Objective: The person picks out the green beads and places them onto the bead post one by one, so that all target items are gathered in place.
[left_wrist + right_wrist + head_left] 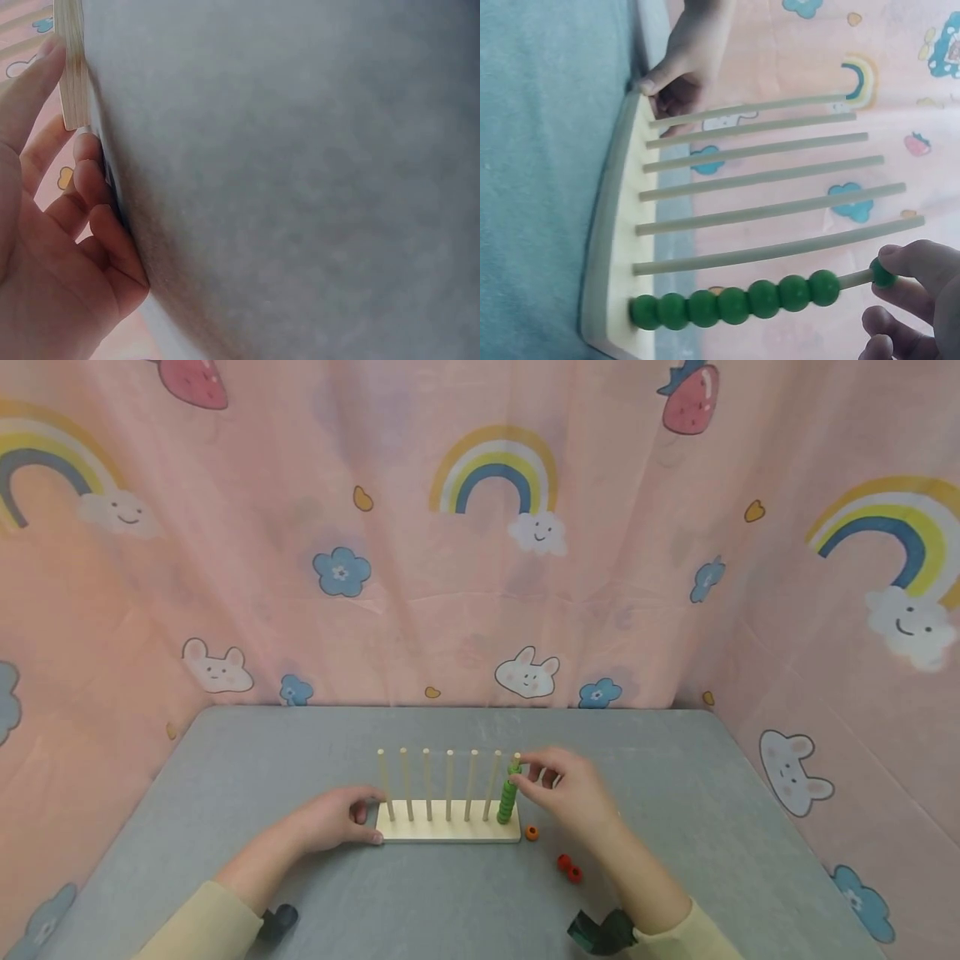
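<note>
A pale wooden base (442, 834) with a row of several upright pegs (450, 785) stands on the table. My left hand (330, 818) grips its left end, thumb on the near edge and fingers behind; the left wrist view shows the end of the base (73, 82) between thumb and index finger. Stacked green beads (734, 305) fill the lower part of the rightmost peg. Near the top of that peg, my right hand (573, 793) pinches one more green bead (883, 273) between thumb and index finger. A gap separates it from the stack.
An orange bead (532, 833) lies just off the right end of the base. Two red beads (574, 874) sit together nearer me, below my right forearm. Dark straps (603, 933) show at both wrists. A pink patterned curtain (480, 610) hangs behind the grey table (420, 902).
</note>
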Available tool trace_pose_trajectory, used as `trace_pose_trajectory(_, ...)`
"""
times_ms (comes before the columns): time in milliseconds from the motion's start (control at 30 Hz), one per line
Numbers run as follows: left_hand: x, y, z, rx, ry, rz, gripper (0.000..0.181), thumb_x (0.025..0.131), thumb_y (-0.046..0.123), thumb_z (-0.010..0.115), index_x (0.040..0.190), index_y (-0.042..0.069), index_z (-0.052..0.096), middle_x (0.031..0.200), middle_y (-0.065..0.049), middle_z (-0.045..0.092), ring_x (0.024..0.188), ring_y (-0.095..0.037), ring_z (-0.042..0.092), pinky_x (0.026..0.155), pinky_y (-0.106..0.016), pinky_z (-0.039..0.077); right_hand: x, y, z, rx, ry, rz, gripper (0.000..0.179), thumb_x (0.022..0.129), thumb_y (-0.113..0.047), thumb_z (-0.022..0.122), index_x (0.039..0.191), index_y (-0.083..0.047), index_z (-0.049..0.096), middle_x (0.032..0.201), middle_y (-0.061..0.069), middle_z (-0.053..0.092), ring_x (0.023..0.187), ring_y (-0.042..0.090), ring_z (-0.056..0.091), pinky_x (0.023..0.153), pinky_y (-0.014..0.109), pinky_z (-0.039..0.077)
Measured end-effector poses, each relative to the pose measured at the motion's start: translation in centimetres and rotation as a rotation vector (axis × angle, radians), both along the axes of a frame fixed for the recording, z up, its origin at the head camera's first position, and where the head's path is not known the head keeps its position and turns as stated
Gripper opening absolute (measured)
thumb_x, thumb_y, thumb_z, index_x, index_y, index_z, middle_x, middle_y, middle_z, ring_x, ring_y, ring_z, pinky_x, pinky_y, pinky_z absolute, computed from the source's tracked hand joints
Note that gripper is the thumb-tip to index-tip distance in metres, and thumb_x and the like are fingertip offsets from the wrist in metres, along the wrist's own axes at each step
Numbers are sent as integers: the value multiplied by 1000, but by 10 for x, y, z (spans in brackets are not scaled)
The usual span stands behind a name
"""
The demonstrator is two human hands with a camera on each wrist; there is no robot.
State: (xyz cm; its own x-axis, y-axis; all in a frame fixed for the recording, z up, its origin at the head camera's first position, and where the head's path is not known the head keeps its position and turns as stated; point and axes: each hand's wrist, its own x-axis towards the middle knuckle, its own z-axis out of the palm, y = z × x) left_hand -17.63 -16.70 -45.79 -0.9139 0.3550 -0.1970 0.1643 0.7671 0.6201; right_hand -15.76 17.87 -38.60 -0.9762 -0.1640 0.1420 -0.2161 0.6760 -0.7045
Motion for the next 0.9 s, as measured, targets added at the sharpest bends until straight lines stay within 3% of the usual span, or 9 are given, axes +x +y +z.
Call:
trace_pose_trajectory(233,-1,-1,-4,-6,8,13,53,74,29,88,121,15,67,79,2,50,73,-14,46,64,-34,36,0,-2,-13,13,-38,-15,23,87,-24,78,109,-18,74,84,-5,58,78,14,53,63,28,46)
trace_pose_trajectory(700,-1,0,2,-9,2,-13,55,75,29,87,123,12,65,79,1,50,72,-14,45,63,-32,35,1,5,-26,31,-61,8,27,86,-22,79,112,-17,73,83,-6,57,72,14,52,59,29,45)
trace_pose_trajectory(900,5,-2,3,-15,-12,21,70,77,31,85,138,10,57,87,1,54,76,-15,48,67,-35,40,13,19,-32,89,-70,56,29,87,-22,78,115,-16,73,90,-4,61,71,11,52,61,27,45)
